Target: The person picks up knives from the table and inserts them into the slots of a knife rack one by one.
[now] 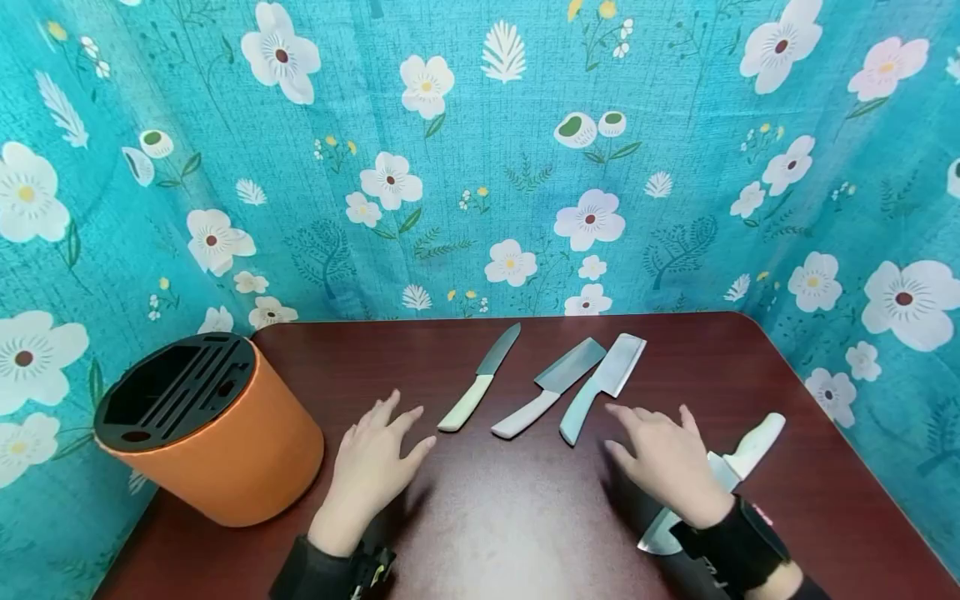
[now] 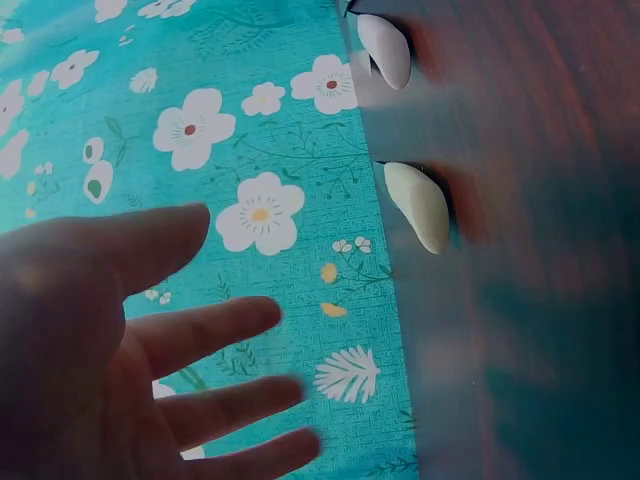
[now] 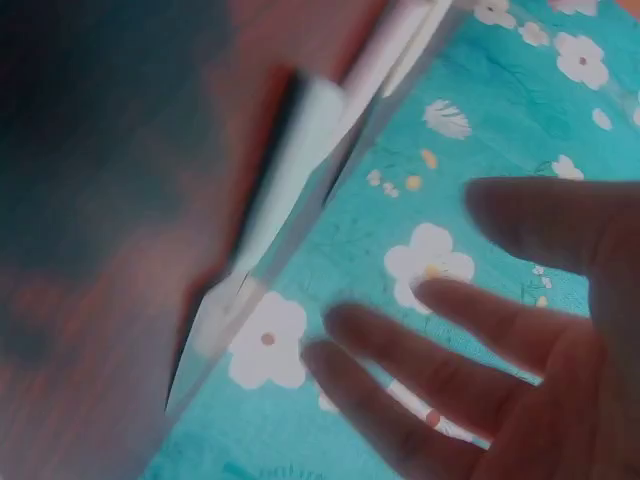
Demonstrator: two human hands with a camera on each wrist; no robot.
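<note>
Knife block (image 1: 232, 442), orange: standing at nine o'clock on the tabletop (image 1: 510, 525), slots facing up, apparently leaving the openings accessible. Green-handled knife (image 1: 486, 375), white-handled cleaver (image 1: 551, 391), blue-handled cleaver (image 1: 599, 384): lying near twelve, handles pointing roughly toward seven, seemingly keeping blades away from the person. Large knife (image 1: 756, 447): lying toward four, handle pointing to one, partly hiding behind the right wristband (image 1: 738, 546). Left hand (image 1: 372, 467): hovering, fingers spreading, holding nothing. Right hand (image 1: 667, 458): likewise spreading, gripping nothing, reaching near the blue-handled cleaver.

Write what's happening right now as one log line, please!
left hand: holding nothing | right hand: holding nothing | four knives: lying on table | orange block: no knives sticking out
</note>
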